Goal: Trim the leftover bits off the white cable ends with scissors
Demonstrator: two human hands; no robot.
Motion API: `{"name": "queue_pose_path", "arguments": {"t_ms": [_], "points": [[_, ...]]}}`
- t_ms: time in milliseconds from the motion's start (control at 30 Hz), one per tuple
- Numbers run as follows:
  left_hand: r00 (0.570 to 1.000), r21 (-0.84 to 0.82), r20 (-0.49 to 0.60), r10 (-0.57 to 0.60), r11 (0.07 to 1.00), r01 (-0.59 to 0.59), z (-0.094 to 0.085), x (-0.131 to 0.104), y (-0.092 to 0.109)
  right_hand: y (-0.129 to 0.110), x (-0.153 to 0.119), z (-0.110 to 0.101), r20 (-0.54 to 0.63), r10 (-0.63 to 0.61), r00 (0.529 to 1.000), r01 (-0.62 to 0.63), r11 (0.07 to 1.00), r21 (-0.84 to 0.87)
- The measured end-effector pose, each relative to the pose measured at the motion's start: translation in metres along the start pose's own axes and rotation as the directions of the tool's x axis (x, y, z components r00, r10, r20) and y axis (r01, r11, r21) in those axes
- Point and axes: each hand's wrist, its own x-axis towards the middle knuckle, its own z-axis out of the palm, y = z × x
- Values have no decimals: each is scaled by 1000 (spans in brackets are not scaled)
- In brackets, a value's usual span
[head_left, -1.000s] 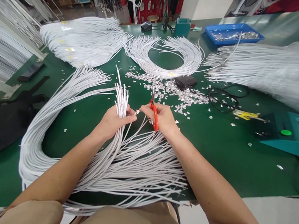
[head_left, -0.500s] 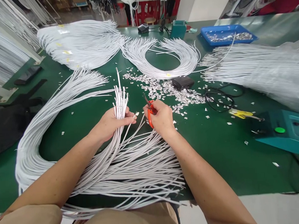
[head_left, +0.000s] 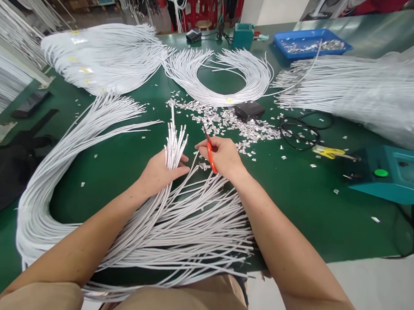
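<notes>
A bunch of white cables (head_left: 174, 150) stands up out of my left hand (head_left: 164, 169), its ends pointing away from me, one longer than the others. The thumb reaches out toward the right. In my right hand (head_left: 224, 156) are small orange-handled cutters (head_left: 211, 157), with their dark tip pointing away. Its thumb and index finger are close to one loose cable end; whether they pinch it I cannot tell. Many more loose cables (head_left: 197, 229) fan out beneath both hands. Close by the right fingers lies a small silvery scrap (head_left: 203, 166).
Silvery scraps (head_left: 226, 121) litter the green table around a black box (head_left: 249, 110). Cable coils (head_left: 221, 96) and a large cable bundle (head_left: 101, 58) lie farther back. On the right are bagged cables (head_left: 356, 82), a teal machine (head_left: 388, 178), yellow-handled pliers (head_left: 328, 152) and a blue tray (head_left: 311, 34).
The small piece at my left thumb has left it, and that thumb has spread from the fingers. My right hand has turned the cutters more upright, fingertips now nearer a loose cable end.
</notes>
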Motion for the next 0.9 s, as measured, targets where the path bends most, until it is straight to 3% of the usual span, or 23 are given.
{"name": "queue_pose_path", "arguments": {"t_ms": [100,200,333,533,700,833,900], "points": [[999,109,37,24,994,-28,8,-1,1,5,3,-1,20,26,999,-23,986,-165],[998,127,54,29,991,-36,13,0,0,8,4,-1,44,49,998,-39,979,-202],[999,37,32,4,999,-6,7,5,-4,6,4,-3,82,28,996,-20,994,-104],[998,-124,3,-63,990,63,-5,3,-5,-1,1,-4,257,26,966,-51,995,90],[995,-246,46,-93,964,102,-4,1,-5,-1,-2,1,202,-12,979,-9,995,103],[987,-428,109,-118,891,154,-3,3,-11,1,-3,4,232,-55,971,40,997,73],[985,-489,147,-93,859,154,-4,4,-13,3,-2,5,144,-70,987,74,997,-23]]}}
